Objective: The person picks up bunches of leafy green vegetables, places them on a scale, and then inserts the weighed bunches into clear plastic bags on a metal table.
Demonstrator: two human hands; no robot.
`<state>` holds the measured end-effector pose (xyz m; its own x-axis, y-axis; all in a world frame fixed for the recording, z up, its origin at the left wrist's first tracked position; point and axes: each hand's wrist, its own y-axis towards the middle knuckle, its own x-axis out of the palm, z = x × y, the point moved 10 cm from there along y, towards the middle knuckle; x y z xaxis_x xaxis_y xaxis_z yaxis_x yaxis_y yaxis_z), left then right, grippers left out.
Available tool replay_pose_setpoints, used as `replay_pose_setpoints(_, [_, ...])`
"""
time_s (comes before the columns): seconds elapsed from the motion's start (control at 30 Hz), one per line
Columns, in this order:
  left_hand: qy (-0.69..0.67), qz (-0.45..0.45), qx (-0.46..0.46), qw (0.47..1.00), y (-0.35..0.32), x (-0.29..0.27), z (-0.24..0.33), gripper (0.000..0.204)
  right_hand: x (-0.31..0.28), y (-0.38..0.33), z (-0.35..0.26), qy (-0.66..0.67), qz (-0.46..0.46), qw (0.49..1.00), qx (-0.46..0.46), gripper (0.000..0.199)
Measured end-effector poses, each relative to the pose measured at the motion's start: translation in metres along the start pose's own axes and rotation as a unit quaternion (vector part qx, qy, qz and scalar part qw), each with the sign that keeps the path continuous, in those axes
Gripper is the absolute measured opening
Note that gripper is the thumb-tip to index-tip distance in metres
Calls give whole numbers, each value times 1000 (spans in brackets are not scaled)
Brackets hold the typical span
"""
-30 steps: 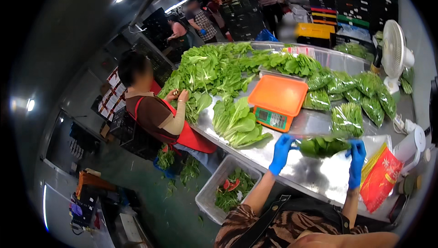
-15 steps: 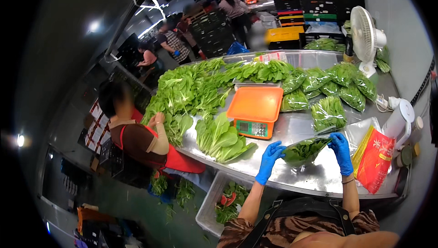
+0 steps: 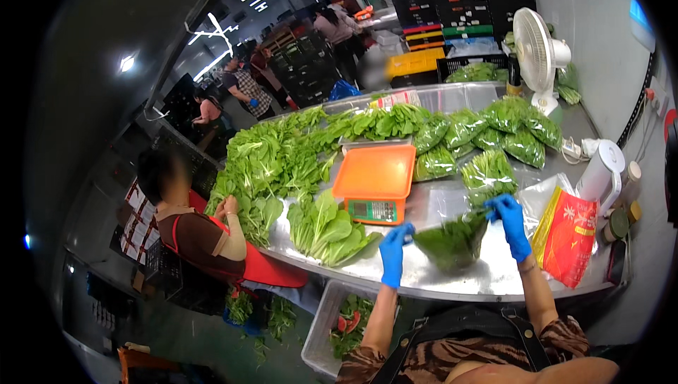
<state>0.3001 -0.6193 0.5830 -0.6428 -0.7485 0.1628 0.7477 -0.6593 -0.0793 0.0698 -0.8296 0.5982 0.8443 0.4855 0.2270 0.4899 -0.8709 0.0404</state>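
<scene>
Both my hands wear blue gloves and hold a clear plastic bag of leafy greens [image 3: 452, 244] by its upper corners, just over the near table edge. My left hand [image 3: 394, 251] pinches the left corner. The fingers of my right hand [image 3: 510, 227] are closed on the right corner. The bag hangs tilted, its right corner higher, and is smeared by motion. Beyond it lies a bag of green stems [image 3: 489, 178]. An orange kitchen scale [image 3: 374, 175] stands to the left of my hands.
Loose greens [image 3: 272, 151] cover the table's left side; filled bags [image 3: 505, 130] lie behind. A fan [image 3: 537, 52], white jug [image 3: 602, 172] and red-yellow package [image 3: 568, 235] stand right. A crate [image 3: 328, 334] sits below the table. A co-worker [image 3: 201, 235] in a red apron handles greens at left.
The bag has swung and now hangs fuller and more upright between my hands. My left hand has turned and moved a little left; my right hand remains at its corner. The view has shifted slightly.
</scene>
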Motion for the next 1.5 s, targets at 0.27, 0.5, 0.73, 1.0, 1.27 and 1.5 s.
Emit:
replay_pose_setpoints(0.27, [45,63,211,974,-4,-12,85,13,36,5,-69,93,-80,984,-128,15])
replay_pose_setpoints(0.5, [82,-120,-98,985,3,-19,-144,24,-40,-35,169,-63,-75,971,219,19])
replay_pose_setpoints(0.73, [-25,-1,-270,962,-31,-13,-156,44,-47,-52,176,-17,85,977,197,40])
replay_pose_setpoints(1.0, [-35,-64,-268,961,-20,-6,-158,28,-11,-30,207,-13,-1,975,220,47])
replay_pose_setpoints(1.27, [-42,-86,-274,957,-30,-9,-169,20,-50,-48,182,-142,12,977,161,47])
replay_pose_setpoints(1.5, [-32,-89,-303,948,-37,-9,-163,22,-30,-63,91,-426,80,891,-135,34])
